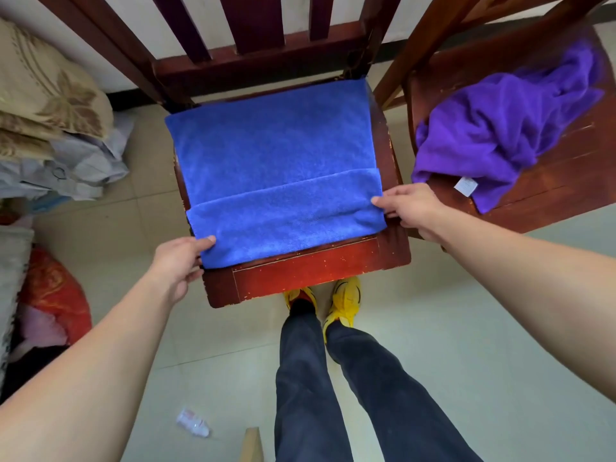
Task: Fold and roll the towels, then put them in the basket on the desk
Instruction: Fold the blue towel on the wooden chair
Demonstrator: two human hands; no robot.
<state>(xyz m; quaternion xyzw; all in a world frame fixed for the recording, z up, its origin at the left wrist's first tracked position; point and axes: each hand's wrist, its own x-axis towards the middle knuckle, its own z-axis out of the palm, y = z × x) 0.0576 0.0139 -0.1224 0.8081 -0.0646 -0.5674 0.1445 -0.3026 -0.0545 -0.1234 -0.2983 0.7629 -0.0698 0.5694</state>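
A blue towel [273, 155] lies flat on the seat of a dark red wooden chair [300, 278]. Its near edge is turned over into a first fold or roll [286, 218] across the full width. My left hand [181, 261] pinches the left end of that fold between thumb and fingers. My right hand [411, 208] pinches the right end the same way. A purple towel [506, 128] lies crumpled on the seat of a second wooden chair [566, 181] to the right. No basket or desk is in view.
Folded bedding and cloth [43, 105] are piled at the left, with a red bundle [53, 295] below. A small plastic bottle [193, 423] lies on the tiled floor. My legs and yellow shoes [343, 298] stand just before the chair.
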